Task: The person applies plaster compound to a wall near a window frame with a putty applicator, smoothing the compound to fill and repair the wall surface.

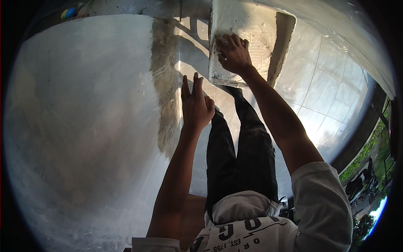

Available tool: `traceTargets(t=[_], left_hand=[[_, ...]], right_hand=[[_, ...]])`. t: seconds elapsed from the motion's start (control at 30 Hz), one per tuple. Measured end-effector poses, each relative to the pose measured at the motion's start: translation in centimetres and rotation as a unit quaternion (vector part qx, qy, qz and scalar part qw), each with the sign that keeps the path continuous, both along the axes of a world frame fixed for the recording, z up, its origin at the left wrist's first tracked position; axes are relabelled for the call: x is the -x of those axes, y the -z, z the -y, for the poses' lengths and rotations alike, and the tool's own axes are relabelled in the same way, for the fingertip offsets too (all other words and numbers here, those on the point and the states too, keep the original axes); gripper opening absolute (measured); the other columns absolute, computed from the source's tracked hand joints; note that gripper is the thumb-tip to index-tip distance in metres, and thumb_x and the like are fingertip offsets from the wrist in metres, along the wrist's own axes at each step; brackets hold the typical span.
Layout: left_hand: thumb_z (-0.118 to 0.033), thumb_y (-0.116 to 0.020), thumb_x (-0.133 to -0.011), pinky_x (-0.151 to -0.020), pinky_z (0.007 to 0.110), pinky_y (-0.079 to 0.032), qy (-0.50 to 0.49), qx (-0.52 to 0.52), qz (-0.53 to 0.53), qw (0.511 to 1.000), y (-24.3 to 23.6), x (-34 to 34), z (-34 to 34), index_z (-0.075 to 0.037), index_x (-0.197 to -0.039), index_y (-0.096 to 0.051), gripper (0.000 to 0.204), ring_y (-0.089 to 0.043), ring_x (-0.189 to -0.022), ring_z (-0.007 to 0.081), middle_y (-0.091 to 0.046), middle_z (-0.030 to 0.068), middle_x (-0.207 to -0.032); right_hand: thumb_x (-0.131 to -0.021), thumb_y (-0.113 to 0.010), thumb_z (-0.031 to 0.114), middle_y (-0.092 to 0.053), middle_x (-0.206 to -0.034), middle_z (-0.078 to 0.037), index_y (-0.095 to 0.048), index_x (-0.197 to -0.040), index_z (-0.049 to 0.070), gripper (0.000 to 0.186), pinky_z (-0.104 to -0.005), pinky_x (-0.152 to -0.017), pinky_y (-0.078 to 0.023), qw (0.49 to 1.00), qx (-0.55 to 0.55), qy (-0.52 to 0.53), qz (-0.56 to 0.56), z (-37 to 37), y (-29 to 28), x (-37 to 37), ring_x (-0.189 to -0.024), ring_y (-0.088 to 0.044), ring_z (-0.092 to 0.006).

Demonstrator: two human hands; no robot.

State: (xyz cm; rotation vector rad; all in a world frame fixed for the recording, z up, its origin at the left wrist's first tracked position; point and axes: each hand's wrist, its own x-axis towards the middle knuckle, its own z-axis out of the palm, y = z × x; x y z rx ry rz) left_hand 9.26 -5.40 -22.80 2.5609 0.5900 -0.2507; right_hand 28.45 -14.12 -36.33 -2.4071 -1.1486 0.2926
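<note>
A pale rectangular tub (277, 46) coated with white, paste-like material lies at top centre. My right hand (235, 56) reaches into it, fingers bent and spread on the material near the tub's left side, with no tool visible in it. My left hand (197, 105) is raised below and left of the tub, fingers extended and apart, beside a darker, streaky band (163, 84) along the edge of a large smooth grey surface (84, 96). My legs in dark trousers show beneath my arms, between the hands.
Grey tiled floor (319, 88) extends right of the tub toward a dark edge, with greenery (365, 147) and what looks like a parked motorbike (361, 180) beyond. A small blue-and-yellow object (68, 12) is at the upper left.
</note>
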Motion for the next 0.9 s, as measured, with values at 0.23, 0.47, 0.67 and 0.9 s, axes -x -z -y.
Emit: traceTargets(t=[0.23, 0.47, 0.67, 0.9], left_hand=[[-0.006, -0.062, -0.084, -0.121, 0.059, -0.022, -0.017, -0.003, 0.012, 1.0, -1.3, 0.2, 0.7, 0.001, -0.148, -0.033, 0.07, -0.022, -0.149, 0.0525, -0.043, 0.0239, -0.152], [-0.004, -0.06, -0.082, -0.122, 0.06, -0.022, -0.045, -0.002, 0.031, 0.999, -4.1, 1.5, 1.6, 0.004, -0.143, -0.039, 0.066, -0.023, -0.148, 0.0524, -0.038, 0.027, -0.156], [-0.003, -0.06, -0.08, -0.122, 0.059, -0.021, -0.075, -0.022, 0.059, 0.995, -9.1, 4.5, 1.7, 0.003, -0.143, -0.038, 0.067, -0.019, -0.15, 0.052, -0.038, 0.0263, -0.156], [-0.004, -0.058, -0.08, -0.122, 0.059, -0.022, -0.193, -0.091, 0.143, 0.966, -16.5, 10.5, -1.0, 0.006, -0.141, -0.043, 0.064, -0.02, -0.149, 0.052, -0.04, 0.028, -0.154]], right_hand=[[-0.076, -0.075, 0.022, -0.047, -0.139, -0.013, -0.062, -0.13, 0.013, 0.056, -0.0582, -0.1, -0.036, 0.997, 0.028, -0.058, -0.033, 5.7, -0.8, 2.2, -0.134, -0.043, -0.0344], [-0.077, -0.069, 0.022, -0.051, -0.137, -0.015, -0.066, -0.125, 0.011, 0.049, -0.0604, -0.099, -0.038, 0.977, 0.158, -0.126, -0.07, 12.4, -3.5, 4.3, -0.133, -0.043, -0.0342], [-0.08, -0.07, 0.028, -0.07, -0.112, -0.008, -0.075, -0.104, 0.013, 0.029, -0.0528, -0.081, -0.051, 0.957, 0.011, -0.097, -0.275, 13.2, -6.6, 2.1, -0.107, -0.063, -0.032], [-0.091, -0.062, 0.033, -0.066, -0.126, -0.013, -0.056, -0.138, 0.004, 0.056, -0.0473, -0.084, -0.054, 0.53, -0.255, 0.102, -0.802, 6.7, -15.7, 4.9, -0.109, -0.066, -0.0298]])
